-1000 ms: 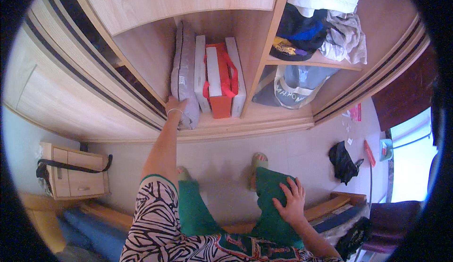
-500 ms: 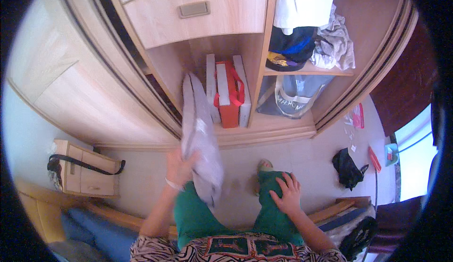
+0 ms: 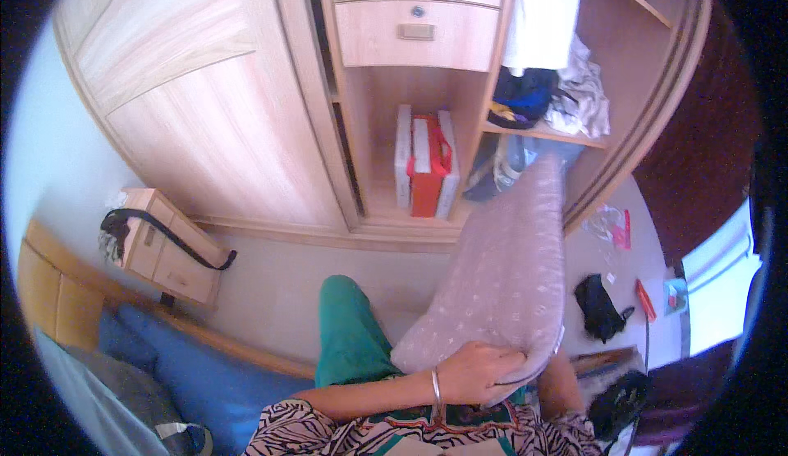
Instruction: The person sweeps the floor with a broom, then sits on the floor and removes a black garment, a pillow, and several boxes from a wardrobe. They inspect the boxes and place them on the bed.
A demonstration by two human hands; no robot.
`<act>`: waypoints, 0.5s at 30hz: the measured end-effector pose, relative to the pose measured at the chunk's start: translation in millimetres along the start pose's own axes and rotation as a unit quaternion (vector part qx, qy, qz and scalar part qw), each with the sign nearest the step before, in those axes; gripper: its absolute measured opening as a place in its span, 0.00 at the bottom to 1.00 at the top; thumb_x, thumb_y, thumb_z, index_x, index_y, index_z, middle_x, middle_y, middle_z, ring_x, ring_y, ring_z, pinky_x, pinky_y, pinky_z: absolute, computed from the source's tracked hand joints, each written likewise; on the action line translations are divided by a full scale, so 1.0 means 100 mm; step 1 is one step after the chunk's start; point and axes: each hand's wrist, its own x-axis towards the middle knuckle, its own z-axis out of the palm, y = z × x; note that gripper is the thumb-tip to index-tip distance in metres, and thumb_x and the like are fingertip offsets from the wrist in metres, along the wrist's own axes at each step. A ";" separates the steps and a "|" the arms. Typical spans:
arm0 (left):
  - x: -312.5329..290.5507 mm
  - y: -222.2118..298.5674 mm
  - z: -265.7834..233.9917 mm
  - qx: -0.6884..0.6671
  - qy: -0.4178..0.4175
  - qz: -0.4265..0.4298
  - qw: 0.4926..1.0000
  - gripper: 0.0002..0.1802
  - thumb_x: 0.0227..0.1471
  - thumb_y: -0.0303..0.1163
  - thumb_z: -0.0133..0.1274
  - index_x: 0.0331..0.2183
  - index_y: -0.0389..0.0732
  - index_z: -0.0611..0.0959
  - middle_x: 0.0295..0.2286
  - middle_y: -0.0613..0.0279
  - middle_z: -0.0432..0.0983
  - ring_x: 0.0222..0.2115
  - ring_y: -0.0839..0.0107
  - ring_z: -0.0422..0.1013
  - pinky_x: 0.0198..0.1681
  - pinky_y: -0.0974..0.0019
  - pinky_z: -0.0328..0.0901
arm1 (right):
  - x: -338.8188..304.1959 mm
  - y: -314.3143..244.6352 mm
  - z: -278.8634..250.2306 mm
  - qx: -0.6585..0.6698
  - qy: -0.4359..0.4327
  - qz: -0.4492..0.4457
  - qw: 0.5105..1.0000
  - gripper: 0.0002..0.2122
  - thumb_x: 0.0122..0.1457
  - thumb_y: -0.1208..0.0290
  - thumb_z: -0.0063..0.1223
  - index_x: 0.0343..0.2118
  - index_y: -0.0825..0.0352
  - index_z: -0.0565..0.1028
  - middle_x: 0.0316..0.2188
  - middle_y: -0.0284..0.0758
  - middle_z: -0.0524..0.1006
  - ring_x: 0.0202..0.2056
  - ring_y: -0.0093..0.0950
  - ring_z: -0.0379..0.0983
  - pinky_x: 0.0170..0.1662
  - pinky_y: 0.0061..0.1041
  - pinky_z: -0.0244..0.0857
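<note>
A mauve-grey patterned pillow (image 3: pixel 492 267), flat and padded, stands tilted over my right leg. What looks like a zip pull shows at its right edge. My left hand (image 3: pixel 480 367), with a silver bracelet at the wrist, reaches across my body and grips the pillow's near edge, fingers curled over it. The pillow hides my right hand; only that forearm shows behind its lower right corner. The pillow's top overlaps the view of a grey bag (image 3: pixel 492 173) in the wardrobe's lower right compartment.
Ahead stands a wooden wardrobe (image 3: pixel 361 201) with boxes (image 3: pixel 427 189) in its lower compartment and clothes (image 3: pixel 583 95) on a shelf. A small cabinet (image 3: pixel 176 251) with a black strap stands left. A black bag (image 3: pixel 601 308) lies on the floor at right; blue bedding (image 3: pixel 222 382) lies behind at left.
The pillow has moved right, from before the boxes to over my right leg, and turned its broad side to view. My right hand has left my knee and is hidden. The view has shifted left.
</note>
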 end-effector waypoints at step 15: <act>-0.03 0.02 0.66 0.121 -0.283 0.100 0.946 0.15 0.35 0.26 0.54 0.31 0.42 0.73 0.28 0.58 0.70 0.34 0.58 0.71 0.36 0.57 0.68 | -1.27 0.30 -1.45 0.426 0.276 0.132 0.852 0.31 0.49 0.58 0.61 0.53 0.68 0.65 0.47 0.44 0.72 0.47 0.40 0.69 0.52 0.40 0.63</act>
